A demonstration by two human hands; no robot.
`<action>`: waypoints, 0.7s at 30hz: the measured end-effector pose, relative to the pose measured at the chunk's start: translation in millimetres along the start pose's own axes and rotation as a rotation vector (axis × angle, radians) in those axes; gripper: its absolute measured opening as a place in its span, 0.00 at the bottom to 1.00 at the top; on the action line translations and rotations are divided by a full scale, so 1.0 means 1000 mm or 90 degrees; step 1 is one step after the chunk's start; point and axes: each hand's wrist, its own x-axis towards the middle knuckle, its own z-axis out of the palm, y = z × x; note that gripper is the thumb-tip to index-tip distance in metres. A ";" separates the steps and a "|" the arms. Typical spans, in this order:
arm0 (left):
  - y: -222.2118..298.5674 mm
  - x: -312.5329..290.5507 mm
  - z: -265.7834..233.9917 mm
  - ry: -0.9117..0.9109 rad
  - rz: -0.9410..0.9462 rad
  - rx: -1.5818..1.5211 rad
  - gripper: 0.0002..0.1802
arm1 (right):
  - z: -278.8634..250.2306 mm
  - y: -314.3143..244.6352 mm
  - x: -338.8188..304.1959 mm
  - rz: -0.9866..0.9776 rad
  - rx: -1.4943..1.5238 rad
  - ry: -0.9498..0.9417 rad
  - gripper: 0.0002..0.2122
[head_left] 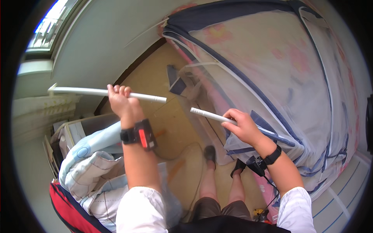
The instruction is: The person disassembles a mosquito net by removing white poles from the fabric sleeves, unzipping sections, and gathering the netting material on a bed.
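My left hand (120, 100) is closed round a long white pole (147, 96), which has a corner-shaped piece at its far left end. Another white pole (210, 114) is gripped in my right hand (244, 125), its ribbed tip toward the left pole. The two tips are apart, with a gap over the floor. Just beyond my right hand lies the navy-edged fabric of a mosquito net tent (256, 58). My hand hides where the right pole runs behind it.
A beige floor (155, 73) shows between the wall and the net. Folded bedding (97, 167) lies at the lower left beside a red bag (74, 209). Crumpled brown and navy cloth (188, 83) is by the net's edge. A window (48, 33) is at the upper left.
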 end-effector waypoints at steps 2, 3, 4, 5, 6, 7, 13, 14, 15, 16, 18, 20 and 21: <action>-0.007 -0.026 -0.011 -0.125 0.032 0.055 0.19 | -0.001 0.002 0.002 -0.001 -0.004 0.021 0.08; -0.017 -0.046 -0.019 -0.190 0.002 0.075 0.23 | -0.003 0.004 0.003 -0.008 0.004 0.025 0.08; -0.032 -0.072 -0.030 -0.195 -0.009 0.123 0.25 | -0.004 0.006 0.005 0.003 0.002 0.030 0.09; -0.040 -0.099 -0.044 -0.189 -0.098 0.197 0.24 | -0.005 0.007 0.006 0.023 -0.008 0.015 0.08; -0.067 -0.126 -0.049 -0.139 0.026 0.379 0.21 | -0.005 0.009 0.008 0.010 -0.004 0.021 0.08; -0.082 -0.148 -0.055 -0.292 0.205 0.597 0.18 | -0.005 0.010 0.008 -0.053 -0.009 0.030 0.08; -0.151 -0.216 -0.056 -0.430 0.009 0.757 0.16 | -0.006 0.030 -0.013 0.007 -0.019 0.040 0.11; -0.156 -0.217 -0.054 -0.350 -0.026 0.556 0.16 | -0.007 0.035 -0.018 -0.020 -0.115 0.081 0.10; -0.160 -0.215 -0.051 -0.316 -0.061 0.406 0.14 | -0.009 0.040 -0.023 -0.051 -0.210 0.120 0.10; -0.156 -0.207 -0.050 -0.330 -0.126 0.366 0.14 | -0.011 0.046 -0.027 -0.087 -0.305 0.159 0.09; -0.144 -0.186 -0.045 -0.279 -0.117 0.331 0.16 | -0.018 0.058 -0.041 -0.069 -0.344 0.179 0.08; -0.119 -0.141 -0.031 -0.197 0.021 0.361 0.20 | -0.029 0.071 -0.061 -0.004 -0.339 0.199 0.09; -0.100 -0.119 -0.023 -0.144 0.032 0.352 0.19 | -0.037 0.078 -0.072 0.001 -0.344 0.190 0.10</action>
